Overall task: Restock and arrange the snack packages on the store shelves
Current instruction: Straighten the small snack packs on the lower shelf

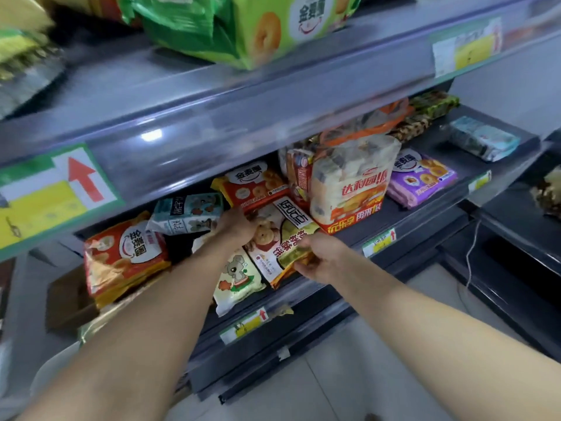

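Upper shelf (pixel 273 95): grey, big green cookie pkg (pixel 243 28) lying on it, blurred.
Middle shelf (pixel 473 165): dark, holds the snack pkgs.
Clear bag w/ orange handles (pixel 349 183): upright, centre-right of middle shelf, just beside the pkg I hold.
Red pkg (pixel 124 256): far left end, tilted, hanging over front edge.
Task item = brown/white cookie pkg (pixel 273 244): at front of middle shelf, centre, tilted, lying over a pale koala pkg (pixel 239 278) and in front of a red-orange pkg (pixel 255 186).
Purple pkg (pixel 422 180): flat, right of clear bag.
Teal-white pkg (pixel 188 212): behind, left of my left grip.
Small teal pack (pixel 482 139): alone at right end, well apart from the rest.
Left grip (pixel 235 227): fingers curled over cookie pkg's upper-left edge, clamped on it.
Right grip (pixel 318 256): fingers and thumb pinch its lower-right corner.
Price tag (pixel 57 189) w/ red arrow: on upper shelf rail, left.
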Tool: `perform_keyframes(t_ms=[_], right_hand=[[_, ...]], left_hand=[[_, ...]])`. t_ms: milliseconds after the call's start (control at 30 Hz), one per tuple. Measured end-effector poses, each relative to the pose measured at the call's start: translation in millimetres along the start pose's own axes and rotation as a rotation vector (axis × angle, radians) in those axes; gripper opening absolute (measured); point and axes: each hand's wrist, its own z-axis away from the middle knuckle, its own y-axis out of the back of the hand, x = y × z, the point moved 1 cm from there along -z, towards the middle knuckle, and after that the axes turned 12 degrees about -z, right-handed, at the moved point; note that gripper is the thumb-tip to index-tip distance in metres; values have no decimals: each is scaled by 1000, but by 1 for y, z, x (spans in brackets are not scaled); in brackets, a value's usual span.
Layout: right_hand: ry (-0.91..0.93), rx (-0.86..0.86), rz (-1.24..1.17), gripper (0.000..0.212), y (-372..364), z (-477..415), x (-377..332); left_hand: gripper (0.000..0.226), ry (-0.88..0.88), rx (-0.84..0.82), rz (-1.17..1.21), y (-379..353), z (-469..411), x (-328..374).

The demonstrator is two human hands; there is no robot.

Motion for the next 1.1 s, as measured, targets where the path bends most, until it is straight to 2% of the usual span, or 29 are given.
perform_keyframes(t_ms=[100, 167, 333, 467, 533, 600, 667, 867, 967, 1100], right_hand=[[-7, 44, -19, 4, 0, 2, 1], [-18, 49, -23, 13, -2, 7, 1], [-63, 15, -9, 17, -3, 24, 1], [-41, 6, 51, 14, 2, 41, 2], [-27, -17, 88, 6, 7, 52, 0], [-4, -32, 132, 4, 13, 63, -3], [33, -31, 185, 5, 21, 75, -7], [203, -42, 307, 7, 73, 118, -24], [336, -79, 351, 2, 105, 145, -39], [488, -94, 403, 15, 147, 180, -67]], left_hand=[[45, -24, 42, 75, 5, -1, 0], [41, -20, 62, 123, 12, -1, 2], [17, -7, 175, 324, 36, 11, 14], [8, -12, 213, 354, 48, 32, 19], [9, 1, 224, 328, 53, 44, 21], [23, 67, 219, 319, 57, 57, 22], [31, 120, 213, 343, 61, 72, 25], [14, 155, 235, 417, 63, 133, 55], [9, 115, 242, 432, 65, 168, 85], [4, 67, 275, 430, 73, 211, 133]])
